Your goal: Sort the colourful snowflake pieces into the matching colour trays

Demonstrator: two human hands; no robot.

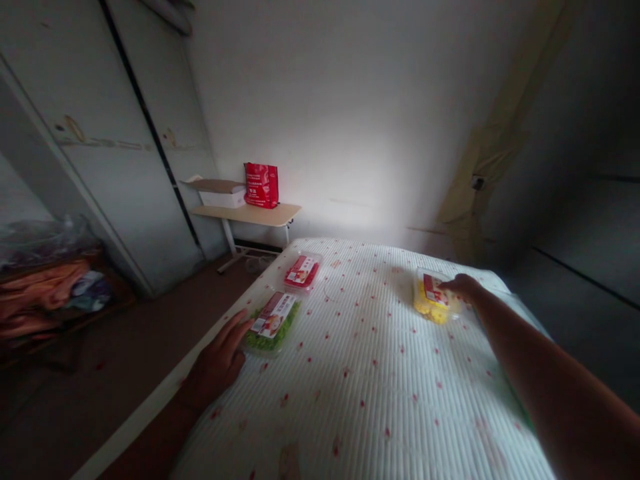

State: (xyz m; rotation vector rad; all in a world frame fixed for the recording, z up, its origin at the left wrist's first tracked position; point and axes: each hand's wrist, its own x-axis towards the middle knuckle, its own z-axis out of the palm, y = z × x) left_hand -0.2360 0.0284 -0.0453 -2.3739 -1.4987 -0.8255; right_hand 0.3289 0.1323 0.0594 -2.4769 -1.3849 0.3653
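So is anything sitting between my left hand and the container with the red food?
Yes: the green-filled container lies between them, right by your left hand, with the red-filled container beyond it.

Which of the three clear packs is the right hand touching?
The right hand is on the yellow pack, alone on the right; the green pack is by the left hand, the red pack beyond it.

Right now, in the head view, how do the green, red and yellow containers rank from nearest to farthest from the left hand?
1. Green container: by the fingertips of the left hand.
2. Red container: just beyond the green one.
3. Yellow container: across on the right, at the right hand.
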